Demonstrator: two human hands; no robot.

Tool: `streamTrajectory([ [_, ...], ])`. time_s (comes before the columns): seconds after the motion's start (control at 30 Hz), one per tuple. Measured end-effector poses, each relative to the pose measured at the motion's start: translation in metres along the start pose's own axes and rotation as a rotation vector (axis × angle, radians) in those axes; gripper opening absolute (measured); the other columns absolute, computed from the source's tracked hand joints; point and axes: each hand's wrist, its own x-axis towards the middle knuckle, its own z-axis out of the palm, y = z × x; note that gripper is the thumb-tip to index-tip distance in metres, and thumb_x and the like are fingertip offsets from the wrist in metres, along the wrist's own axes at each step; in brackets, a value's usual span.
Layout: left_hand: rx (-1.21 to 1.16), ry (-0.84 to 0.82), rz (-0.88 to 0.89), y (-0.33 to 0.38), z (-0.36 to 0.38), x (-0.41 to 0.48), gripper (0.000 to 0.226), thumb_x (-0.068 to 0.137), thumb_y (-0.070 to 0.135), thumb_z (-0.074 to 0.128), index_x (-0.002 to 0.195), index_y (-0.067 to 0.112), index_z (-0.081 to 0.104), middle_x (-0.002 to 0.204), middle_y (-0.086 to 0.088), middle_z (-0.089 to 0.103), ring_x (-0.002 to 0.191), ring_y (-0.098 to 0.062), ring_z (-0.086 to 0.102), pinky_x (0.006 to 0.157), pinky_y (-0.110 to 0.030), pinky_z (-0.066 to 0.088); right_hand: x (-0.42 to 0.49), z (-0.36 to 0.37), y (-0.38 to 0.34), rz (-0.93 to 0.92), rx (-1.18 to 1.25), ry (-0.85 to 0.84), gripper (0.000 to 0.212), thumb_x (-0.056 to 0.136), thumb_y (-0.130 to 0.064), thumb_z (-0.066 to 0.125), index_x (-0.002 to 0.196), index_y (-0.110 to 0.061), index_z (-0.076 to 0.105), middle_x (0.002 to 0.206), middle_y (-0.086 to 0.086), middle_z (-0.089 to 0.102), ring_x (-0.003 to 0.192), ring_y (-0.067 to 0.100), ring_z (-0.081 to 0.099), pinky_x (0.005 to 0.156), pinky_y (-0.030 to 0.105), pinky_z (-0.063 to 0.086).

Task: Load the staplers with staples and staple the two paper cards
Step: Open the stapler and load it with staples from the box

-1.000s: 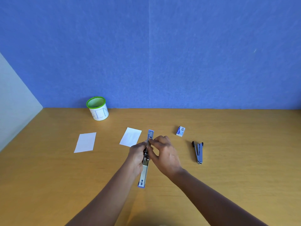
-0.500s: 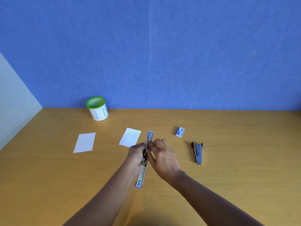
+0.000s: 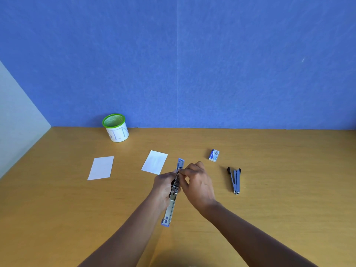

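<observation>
The wall (image 3: 192, 64) is a mid blue with faint felt-like mottling, the side panel (image 3: 17, 120) a pale greenish white, and the table (image 3: 57, 218) a honey-yellow wood with fine darker grain. The cup (image 3: 116, 130) is white with a bright green rim, green mesh inside and thin blue letters on its side, while the left paper card (image 3: 101, 167) and the right paper card (image 3: 154, 162) are plain white. The opened stapler (image 3: 172, 205) is silver metal with pale blue ends, the staple box (image 3: 214, 155) blue and white, and the second stapler (image 3: 235, 180) blue-grey with black tips.
</observation>
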Motion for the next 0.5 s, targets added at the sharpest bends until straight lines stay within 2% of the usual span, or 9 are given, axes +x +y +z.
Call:
streamTrajectory([
  [0.17, -0.012, 0.012, -0.019, -0.001, -0.002, 0.000, 0.030, 0.088, 0.004, 0.053, 0.059, 0.006, 0.059, 0.040, 0.002, 0.042, 0.038, -0.013, 0.037, 0.041, -0.020, 0.033, -0.005, 0.001, -0.004, -0.037, -0.035, -0.014, 0.023, 0.092, -0.025, 0.049, 0.095, -0.014, 0.069, 0.085, 0.001, 0.060, 0.095, 0.018, 0.048, 0.055, 0.024, 0.036],
  [0.23, -0.002, 0.023, -0.031, 0.001, -0.003, 0.001, 0.026, 0.088, 0.007, 0.055, 0.063, 0.007, 0.061, 0.041, 0.003, 0.043, 0.038, -0.012, 0.038, 0.039, -0.019, 0.032, -0.009, 0.000, -0.008, -0.078, -0.086, -0.009, 0.020, 0.090, -0.021, 0.054, 0.097, -0.011, 0.069, 0.081, 0.003, 0.060, 0.088, 0.021, 0.053, 0.051, 0.022, 0.035],
  [0.33, 0.026, 0.039, -0.039, 0.002, -0.004, 0.002, 0.027, 0.089, 0.013, 0.057, 0.062, 0.010, 0.063, 0.044, 0.002, 0.045, 0.039, -0.012, 0.041, 0.038, -0.018, 0.033, -0.012, -0.001, -0.013, -0.141, -0.190, 0.038, 0.014, 0.078, -0.016, 0.068, 0.088, -0.008, 0.071, 0.068, 0.001, 0.058, 0.069, 0.021, 0.058, 0.039, 0.018, 0.035],
  [0.5, 0.010, 0.033, -0.040, 0.003, -0.005, 0.000, 0.039, 0.089, 0.015, 0.059, 0.049, 0.015, 0.063, 0.038, 0.005, 0.047, 0.032, -0.008, 0.043, 0.035, -0.015, 0.033, -0.016, 0.002, -0.015, -0.201, -0.298, 0.069, 0.027, 0.073, -0.022, 0.075, 0.095, -0.008, 0.071, 0.069, -0.002, 0.060, 0.065, 0.017, 0.059, 0.039, 0.020, 0.044],
])
